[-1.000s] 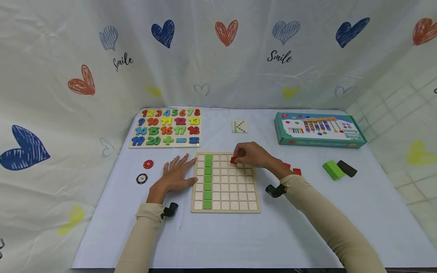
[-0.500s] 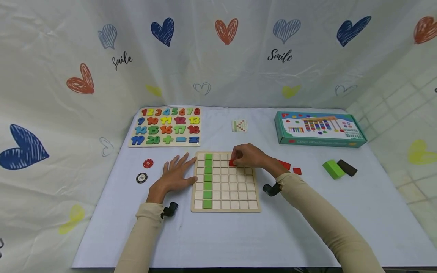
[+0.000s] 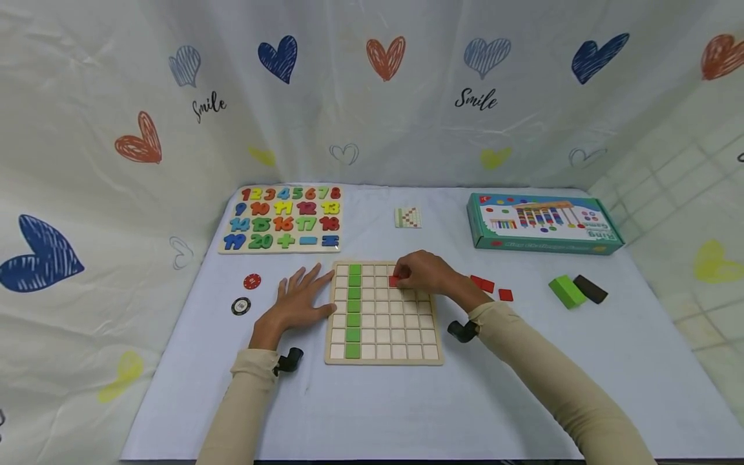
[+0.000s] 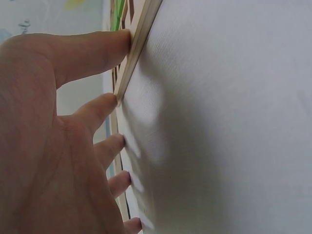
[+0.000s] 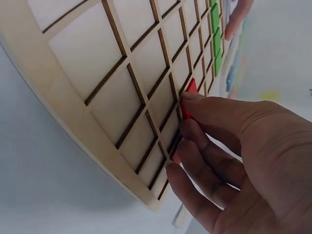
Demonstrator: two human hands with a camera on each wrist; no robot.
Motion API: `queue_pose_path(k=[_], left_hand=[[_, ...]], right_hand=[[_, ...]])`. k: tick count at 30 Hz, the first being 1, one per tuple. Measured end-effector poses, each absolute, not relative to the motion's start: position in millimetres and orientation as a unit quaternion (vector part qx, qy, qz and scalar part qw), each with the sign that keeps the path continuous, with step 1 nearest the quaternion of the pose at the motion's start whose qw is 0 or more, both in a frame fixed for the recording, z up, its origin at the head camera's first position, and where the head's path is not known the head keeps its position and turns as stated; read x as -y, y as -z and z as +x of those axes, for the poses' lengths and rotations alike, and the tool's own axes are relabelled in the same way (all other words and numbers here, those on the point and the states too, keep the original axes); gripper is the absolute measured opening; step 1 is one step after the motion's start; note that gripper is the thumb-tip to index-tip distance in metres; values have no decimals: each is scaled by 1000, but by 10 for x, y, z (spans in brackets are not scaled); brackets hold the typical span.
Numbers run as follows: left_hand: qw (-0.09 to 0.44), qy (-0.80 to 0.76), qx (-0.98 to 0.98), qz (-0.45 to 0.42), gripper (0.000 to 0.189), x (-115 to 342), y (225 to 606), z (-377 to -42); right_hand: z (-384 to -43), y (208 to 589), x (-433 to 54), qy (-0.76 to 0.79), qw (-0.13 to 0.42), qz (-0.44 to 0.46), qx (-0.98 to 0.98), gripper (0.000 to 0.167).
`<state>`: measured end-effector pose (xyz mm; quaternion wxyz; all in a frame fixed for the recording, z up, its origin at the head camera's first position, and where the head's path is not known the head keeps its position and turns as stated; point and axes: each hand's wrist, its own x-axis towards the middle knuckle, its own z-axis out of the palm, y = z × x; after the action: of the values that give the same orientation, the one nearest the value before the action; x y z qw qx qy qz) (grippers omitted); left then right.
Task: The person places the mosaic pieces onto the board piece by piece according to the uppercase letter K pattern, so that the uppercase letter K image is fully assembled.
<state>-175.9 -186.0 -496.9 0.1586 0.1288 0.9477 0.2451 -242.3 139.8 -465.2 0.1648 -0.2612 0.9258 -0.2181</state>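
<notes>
A wooden grid board [image 3: 383, 362] of pale squares lies mid-table, with a column of green tiles [image 3: 353, 303] near its left side. My right hand [image 3: 427, 271] is over the board's upper part and pinches a red tile [image 3: 392, 281]. In the right wrist view, the thumb presses that red tile [image 5: 191, 87] at a grid cell; more red [image 5: 176, 157] shows beneath the other fingers. My left hand [image 3: 298, 300] lies spread at the board's left side. In the left wrist view, its thumb and index fingertip touch the wooden edge [image 4: 139, 44].
Loose red tiles [image 3: 506, 295] lie right of the board, beyond them a green block [image 3: 566, 292] and a dark block [image 3: 591, 289]. A number puzzle [image 3: 283, 219], pattern card [image 3: 408, 217] and green box [image 3: 546, 223] stand behind. Two round chips [image 3: 252, 281] are at left.
My right hand has moved slightly left and towards me with the red tile, down onto a grid cell. More of the loose red tiles shows beside the wrist. The left hand stays put.
</notes>
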Motion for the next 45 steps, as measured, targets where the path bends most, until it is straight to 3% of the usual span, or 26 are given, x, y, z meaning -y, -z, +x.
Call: queue_pose_path(k=[8,16,26,36,45], left_hand=[[172,-243,-946,126,82,1839,5014,-1725],[168,-242,-946,133,81,1857,5023,-1729],[157,-248,-946,134,78,1860,4975,-1729],[158,-246,-948,128,80,1857,4989,-1711],[163,-243,-948,127,81,1856,4987,-1757]], right_hand=[[-2360,4619,-1481,200,170,-268,-927,21],[-2451,4435,-1885,234,164,-242,-927,19],[-2363,4228,-2544,195,224,-173,-939,33],[-2306,4281,-2908,158,295,-144,-931,56],[-2325,4334,-2917,162,304,-146,-927,48]])
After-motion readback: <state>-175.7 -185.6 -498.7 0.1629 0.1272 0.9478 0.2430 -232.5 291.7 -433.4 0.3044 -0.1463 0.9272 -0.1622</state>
